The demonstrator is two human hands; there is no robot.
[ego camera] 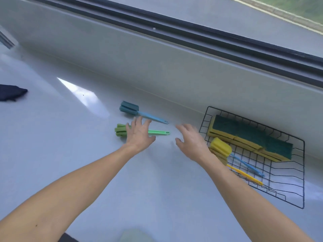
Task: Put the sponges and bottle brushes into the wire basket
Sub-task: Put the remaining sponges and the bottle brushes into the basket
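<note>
A black wire basket lies at the right against the wall. Inside it are yellow sponges with green scouring tops and two bottle brushes: one with a yellow foam head on a blue handle, and one whose yellow handle shows. On the white counter lie a teal-headed brush with a blue handle and a green brush. My left hand hovers open over the green brush, covering its middle. My right hand is open, empty, just left of the basket.
A dark blue cloth lies at the far left of the glossy white counter. A low white wall with a black window track runs along the back. A pale round object shows at the bottom edge.
</note>
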